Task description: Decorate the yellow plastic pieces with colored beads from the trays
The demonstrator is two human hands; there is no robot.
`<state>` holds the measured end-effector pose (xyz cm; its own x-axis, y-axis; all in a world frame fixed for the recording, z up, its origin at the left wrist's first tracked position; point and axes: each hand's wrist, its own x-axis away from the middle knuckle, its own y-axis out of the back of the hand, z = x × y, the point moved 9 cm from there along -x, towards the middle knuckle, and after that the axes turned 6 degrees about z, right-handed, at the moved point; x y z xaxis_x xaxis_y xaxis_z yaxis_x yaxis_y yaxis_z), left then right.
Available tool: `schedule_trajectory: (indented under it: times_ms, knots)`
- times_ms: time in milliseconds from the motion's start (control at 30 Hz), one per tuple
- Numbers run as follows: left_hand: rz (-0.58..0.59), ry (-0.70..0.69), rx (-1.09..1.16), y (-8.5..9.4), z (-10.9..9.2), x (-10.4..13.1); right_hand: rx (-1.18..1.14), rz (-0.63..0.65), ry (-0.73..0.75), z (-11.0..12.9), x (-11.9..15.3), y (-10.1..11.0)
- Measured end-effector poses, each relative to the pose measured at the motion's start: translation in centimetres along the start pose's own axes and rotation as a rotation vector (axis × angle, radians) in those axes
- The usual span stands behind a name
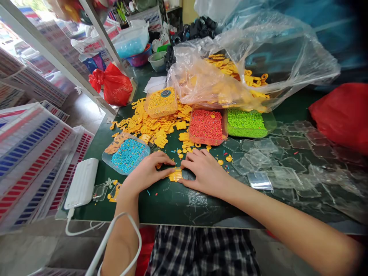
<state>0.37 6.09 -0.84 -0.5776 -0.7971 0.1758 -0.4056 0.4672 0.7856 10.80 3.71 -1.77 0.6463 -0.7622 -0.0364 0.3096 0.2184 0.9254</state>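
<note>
Green desk (172, 199) crowded with bead trays within reach: both hands, left hand (149, 170) and right hand (205, 170), lie flat with fingertips pinching a small yellow piece (175, 174) between them at the near edge, steadying it.

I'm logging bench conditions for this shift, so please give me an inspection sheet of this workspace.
Surface: dark green tabletop, scratched.
Job's things: small yellow plastic comb-like piece flat on the table; heap of matching yellow pieces behind.
Clutter: trays of blue beads, yellow beads, red beads, green beads; clear plastic lids; clear plastic bag.
Grippers: left hand and right hand press on the piece.
Cables: white cable over left forearm.
Surroundings: red bag; striped stacked trays.
</note>
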Motion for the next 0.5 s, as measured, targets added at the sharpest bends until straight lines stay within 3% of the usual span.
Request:
schedule_trajectory:
  times_ms: [300, 400, 500]
  knots:
    - [-0.050, -0.072, -0.052, 0.0, -0.5, 0.0, -0.005, 0.018, 0.038, 0.5, -0.2, 0.0]
    - [-0.247, -0.104, -0.168, 3.0, -1.3, -0.2, 0.013, -0.002, 0.070, 0.8, -0.1, 0.2]
    - [-0.542, -0.035, -0.403, 8.6, -2.0, -0.8, 0.038, -0.018, 0.099, 1.0, 0.0, 0.3]
